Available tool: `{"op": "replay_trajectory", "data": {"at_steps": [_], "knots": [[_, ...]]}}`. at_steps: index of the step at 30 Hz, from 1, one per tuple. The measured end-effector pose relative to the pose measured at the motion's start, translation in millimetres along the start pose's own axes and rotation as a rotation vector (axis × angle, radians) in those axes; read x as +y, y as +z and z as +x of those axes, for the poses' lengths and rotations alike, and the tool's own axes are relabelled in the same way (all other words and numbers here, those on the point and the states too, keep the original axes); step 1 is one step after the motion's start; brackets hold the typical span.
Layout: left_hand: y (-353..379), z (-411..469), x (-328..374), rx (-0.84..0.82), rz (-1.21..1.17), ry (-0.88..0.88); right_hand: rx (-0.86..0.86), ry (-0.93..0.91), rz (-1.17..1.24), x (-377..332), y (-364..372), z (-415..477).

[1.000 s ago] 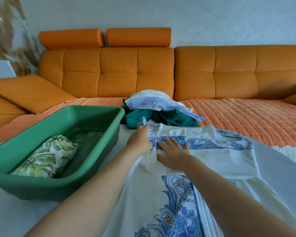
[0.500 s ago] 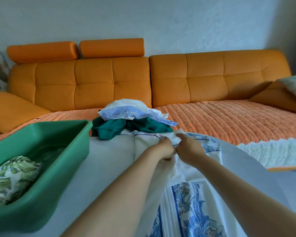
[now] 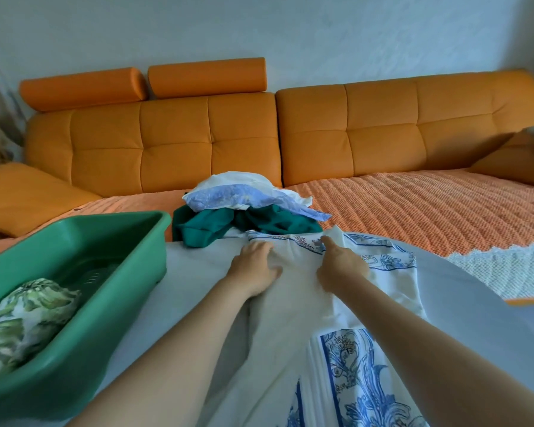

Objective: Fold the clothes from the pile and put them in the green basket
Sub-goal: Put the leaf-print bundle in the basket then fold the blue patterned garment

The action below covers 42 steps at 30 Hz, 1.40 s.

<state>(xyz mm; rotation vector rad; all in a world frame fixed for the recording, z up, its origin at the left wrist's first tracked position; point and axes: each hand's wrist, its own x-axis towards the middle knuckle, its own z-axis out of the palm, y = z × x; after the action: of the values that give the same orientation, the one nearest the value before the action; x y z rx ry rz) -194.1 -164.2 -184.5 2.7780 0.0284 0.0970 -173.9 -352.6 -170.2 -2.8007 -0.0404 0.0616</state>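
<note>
Garment (image 3: pixel 293 291), white with blue print: spread on table (image 3: pixel 191 272), near side of pile (image 3: pixel 244 211). Left hand (image 3: pixel 253 268): fingers flat, pressing it. Right hand (image 3: pixel 342 263): pinching its far fold. Basket (image 3: pixel 130 241), left: holds one folded piece (image 3: pixel 28 312).

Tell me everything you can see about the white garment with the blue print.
The white garment looks like thin cloth with blue floral borders. It lies spread on the table, its far part folded over and showing plain white, its near end running out of view. The left hand presses flat on it; the right hand rests at the folded far edge. Its far edge reaches the clothes pile.
</note>
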Motion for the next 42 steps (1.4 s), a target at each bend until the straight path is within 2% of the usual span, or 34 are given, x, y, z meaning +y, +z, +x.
{"op": "replay_trajectory", "data": {"at_steps": [2, 3, 5, 7, 8, 12, 15, 19, 21, 25, 29, 35, 38, 42], "knots": [[1, 1, -4, -0.200, 0.076, -0.023, 0.049, -0.009, -0.171, 3, 2, 0], [-1, 2, -5, -0.241, 0.085, -0.029, 0.095, -0.072, -0.288, 4, 4, 1], [-6, 10, -9, -0.264, 0.105, -0.034, 0.188, -0.326, -0.405, 3, 7, 5], [-12, 19, -10, -0.316, 0.139, -0.042, 0.135, -0.565, -0.408, 1, 9, 10], [-13, 25, -12, -0.337, 0.166, -0.043, 0.066, -0.599, -0.379, 1, 11, 14], [-3, 37, -23, -0.320, 0.250, -0.075, -0.159, -0.435, -0.269, 15, 26, 27], [6, 41, -29, -0.237, 0.231, -0.118, -0.160, -0.426, -0.247, 29, 32, 37], [11, 55, -24, 0.038, 0.162, -0.227, -0.145, -0.443, -0.235, 31, 36, 42], [12, 58, -22, 0.061, 0.138, -0.293, -0.131, -0.436, -0.224, 30, 38, 44], [6, 67, -22, 0.046, -0.148, -0.220, -0.130, -0.429, -0.217, 31, 40, 47], [4, 75, -29, 0.131, -0.315, -0.137, -0.122, -0.425, -0.215, 29, 41, 52], [-2, 97, -54, 0.226, -0.140, -0.053, -0.147, -0.421, -0.198, -5, 49, 68], [1, 108, -81, 0.150, -0.064, -0.135, -0.163, -0.444, -0.197, -24, 54, 81], [2, 113, -92, 0.043, 0.110, -0.150, -0.139, -0.460, -0.206, -32, 56, 98]]}}
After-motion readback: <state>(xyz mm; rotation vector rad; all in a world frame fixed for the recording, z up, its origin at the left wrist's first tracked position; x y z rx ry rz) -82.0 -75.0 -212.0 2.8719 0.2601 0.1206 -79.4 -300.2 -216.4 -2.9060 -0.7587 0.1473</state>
